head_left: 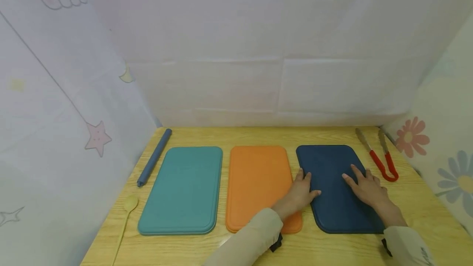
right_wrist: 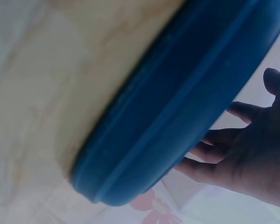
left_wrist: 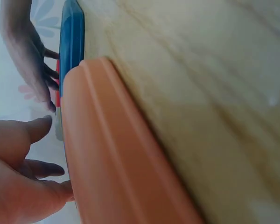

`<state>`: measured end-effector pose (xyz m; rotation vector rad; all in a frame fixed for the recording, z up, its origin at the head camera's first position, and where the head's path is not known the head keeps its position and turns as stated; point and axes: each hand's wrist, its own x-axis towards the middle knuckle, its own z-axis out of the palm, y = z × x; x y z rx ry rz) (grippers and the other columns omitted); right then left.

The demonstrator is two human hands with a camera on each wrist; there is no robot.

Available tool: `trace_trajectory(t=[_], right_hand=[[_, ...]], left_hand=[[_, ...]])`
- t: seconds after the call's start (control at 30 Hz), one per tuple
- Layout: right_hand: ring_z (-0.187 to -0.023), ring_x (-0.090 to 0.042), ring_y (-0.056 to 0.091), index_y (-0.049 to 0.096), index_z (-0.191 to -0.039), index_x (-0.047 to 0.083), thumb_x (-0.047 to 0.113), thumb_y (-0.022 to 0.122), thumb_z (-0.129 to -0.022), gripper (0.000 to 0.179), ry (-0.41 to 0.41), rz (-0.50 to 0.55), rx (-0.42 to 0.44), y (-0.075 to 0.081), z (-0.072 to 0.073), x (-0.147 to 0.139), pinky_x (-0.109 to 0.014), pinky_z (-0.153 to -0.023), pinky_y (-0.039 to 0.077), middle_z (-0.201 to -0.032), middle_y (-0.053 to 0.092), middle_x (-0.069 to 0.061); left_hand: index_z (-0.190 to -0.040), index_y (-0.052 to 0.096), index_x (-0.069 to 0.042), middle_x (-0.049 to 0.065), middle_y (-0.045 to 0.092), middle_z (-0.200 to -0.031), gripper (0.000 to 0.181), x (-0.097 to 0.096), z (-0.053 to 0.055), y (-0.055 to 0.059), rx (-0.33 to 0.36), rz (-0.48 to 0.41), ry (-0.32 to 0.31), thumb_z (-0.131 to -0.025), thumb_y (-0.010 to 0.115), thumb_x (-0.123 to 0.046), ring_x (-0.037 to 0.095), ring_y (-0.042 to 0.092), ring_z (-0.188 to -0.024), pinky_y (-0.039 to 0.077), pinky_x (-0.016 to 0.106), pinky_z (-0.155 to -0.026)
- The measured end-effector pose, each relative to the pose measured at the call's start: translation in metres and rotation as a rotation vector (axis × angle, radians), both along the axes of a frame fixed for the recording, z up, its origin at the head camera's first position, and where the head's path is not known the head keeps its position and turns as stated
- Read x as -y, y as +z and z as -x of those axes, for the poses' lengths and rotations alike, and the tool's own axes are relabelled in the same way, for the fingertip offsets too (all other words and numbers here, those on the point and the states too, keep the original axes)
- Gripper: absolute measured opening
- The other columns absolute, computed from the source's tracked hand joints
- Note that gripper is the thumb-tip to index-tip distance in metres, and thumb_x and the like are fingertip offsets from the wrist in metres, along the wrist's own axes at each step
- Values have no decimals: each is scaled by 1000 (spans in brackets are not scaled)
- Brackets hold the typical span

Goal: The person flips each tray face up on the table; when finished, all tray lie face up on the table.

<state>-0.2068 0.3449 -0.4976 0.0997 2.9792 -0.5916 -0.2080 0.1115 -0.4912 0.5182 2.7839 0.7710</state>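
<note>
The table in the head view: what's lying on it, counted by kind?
Rectangular boards: 3 (teal board, orange board, dark blue board)
Blue rod: 1
Yellow spoon: 1
Red-handled tongs: 1
Total: 6

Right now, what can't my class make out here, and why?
Head view: end of the yellow spoon, cut off by the bottom edge.
Head view: part of the orange board, behind the left sleeve.
Head view: lettering on the right sleeve, too small.
Right wrist view: some ends of the right fingers, behind the dark-blue board.
</note>
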Motion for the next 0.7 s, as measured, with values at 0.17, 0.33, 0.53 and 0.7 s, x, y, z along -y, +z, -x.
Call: trace_trajectory(t=[0.17,0.33,0.53,0.7], right_hand=[[-119,-71,18,19,-149,-4,61,29,-99,82,4,-2,30,2,1,-1,-82,-84,23,-138,12,-51],[-115,-72,24,23,-147,-6,57,34,-99,80,0,-14,43,3,3,-5,-81,-82,28,-134,16,-53],[-106,-71,35,30,-143,-8,49,47,-98,74,20,-38,8,1,6,-9,-77,-76,37,-125,31,-52],[-107,-70,38,36,-139,-12,42,55,-96,71,42,-33,-20,5,9,-10,-76,-78,36,-127,38,-49]], left_hand=[[-148,38,-10,12,23,-157,71,-4,-1,-4,-7,56,-15,-91,65,-41,17,29,-141,39,19,-101],[-147,40,-10,11,23,-157,71,-6,-1,-5,-10,61,-24,-89,67,-40,16,32,-140,39,18,-100],[-145,43,-9,12,22,-157,68,-7,0,-1,17,42,-30,-89,69,-35,14,37,-136,41,17,-97],[-144,45,-7,14,24,-156,67,-8,0,0,15,30,-36,-88,70,-34,15,41,-134,43,17,-95]])
